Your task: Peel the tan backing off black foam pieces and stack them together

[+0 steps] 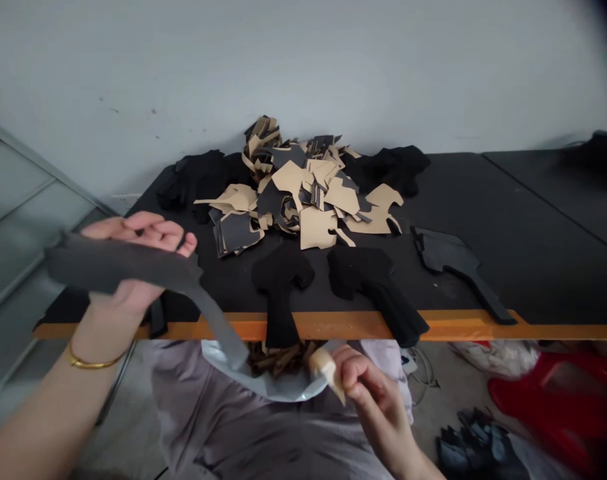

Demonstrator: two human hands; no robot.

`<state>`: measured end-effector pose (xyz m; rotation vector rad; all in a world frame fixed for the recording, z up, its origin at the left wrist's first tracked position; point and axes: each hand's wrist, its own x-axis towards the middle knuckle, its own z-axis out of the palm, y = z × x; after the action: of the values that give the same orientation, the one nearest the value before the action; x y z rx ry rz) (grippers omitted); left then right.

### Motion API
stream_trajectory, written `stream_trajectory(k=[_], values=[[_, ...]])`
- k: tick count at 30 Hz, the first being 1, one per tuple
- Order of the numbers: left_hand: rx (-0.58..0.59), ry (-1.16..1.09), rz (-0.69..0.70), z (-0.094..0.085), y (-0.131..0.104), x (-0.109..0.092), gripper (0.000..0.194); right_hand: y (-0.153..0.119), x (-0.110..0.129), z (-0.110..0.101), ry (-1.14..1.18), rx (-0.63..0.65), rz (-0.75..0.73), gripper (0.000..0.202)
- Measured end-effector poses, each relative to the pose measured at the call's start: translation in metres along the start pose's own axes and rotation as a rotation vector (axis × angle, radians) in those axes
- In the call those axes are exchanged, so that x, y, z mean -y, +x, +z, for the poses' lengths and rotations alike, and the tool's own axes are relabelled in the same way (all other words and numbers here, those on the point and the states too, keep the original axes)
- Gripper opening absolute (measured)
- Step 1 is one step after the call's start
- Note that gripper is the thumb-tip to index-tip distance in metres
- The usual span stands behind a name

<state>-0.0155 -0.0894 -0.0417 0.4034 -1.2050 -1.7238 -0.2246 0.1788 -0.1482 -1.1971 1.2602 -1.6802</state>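
Observation:
My left hand (138, 257), palm up with curled fingers, holds a long dark grey cut piece (148, 267) at the left, its narrow tail hanging past the table edge. Below the edge at the right, my right hand (371, 387) pinches a small curled tan piece (328, 373). Between my hands, a light plastic bag (283, 390) on my lap has brown scraps (278, 359) in it. Black cut pieces lie along the front of the table: one stack (281, 287) in the centre, another (378, 287) beside it, and a greyer piece (458, 267) further right.
A heap of tan and dark pieces (316, 227) stands at the back of the black table (543, 267), with black piles (198, 177) beside it. Orange tape (328, 325) runs along the front edge. Red items (553, 400) and dark scraps (478, 443) lie on the floor at the right.

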Motion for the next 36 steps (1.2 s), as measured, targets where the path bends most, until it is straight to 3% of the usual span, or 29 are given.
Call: stream_trajectory(k=[4, 6, 8, 10, 13, 17, 21, 25, 28, 32, 36], values=[[-0.009, -0.035, 0.059, 0.001, 0.007, -0.009, 0.012, -0.013, -0.057, -0.012, -0.444, -0.020, 0.170, 0.024], [0.024, 0.030, 0.002, 0.003, 0.013, -0.007, 0.006, -0.014, -0.081, -0.009, -0.528, 0.043, 0.189, 0.023], [0.047, 0.137, -0.110, 0.008, 0.020, -0.002, 0.018, -0.013, -0.091, -0.002, -0.568, 0.113, 0.180, 0.034], [0.058, 0.254, -0.278, 0.019, 0.026, 0.005, 0.030, -0.013, -0.083, 0.006, -0.596, 0.192, 0.163, 0.036], [0.103, 0.375, -0.504, 0.038, 0.036, 0.019, 0.035, -0.013, -0.050, 0.016, -0.598, 0.261, 0.023, 0.024], [0.169, 0.404, -0.626, 0.058, 0.046, 0.039, 0.030, 0.007, -0.012, 0.021, -0.728, 0.082, -0.359, 0.051], [0.159, 0.376, -0.706, 0.061, 0.052, 0.054, 0.029, 0.039, -0.010, 0.026, -0.806, 0.074, -0.528, 0.043], [0.126, 0.413, -0.711, 0.054, 0.058, 0.064, 0.031, 0.052, -0.021, 0.031, -0.713, 0.048, -0.572, 0.028], [0.119, 0.415, -0.712, 0.049, 0.063, 0.071, 0.032, 0.055, -0.025, 0.032, -0.689, 0.076, -0.553, 0.028], [0.127, 0.366, -0.756, 0.047, 0.070, 0.077, 0.031, 0.064, -0.019, 0.033, -0.701, 0.076, -0.544, 0.030], [0.114, 0.357, -0.793, 0.045, 0.072, 0.079, 0.032, 0.074, -0.012, 0.033, -0.707, 0.061, -0.547, 0.019]])
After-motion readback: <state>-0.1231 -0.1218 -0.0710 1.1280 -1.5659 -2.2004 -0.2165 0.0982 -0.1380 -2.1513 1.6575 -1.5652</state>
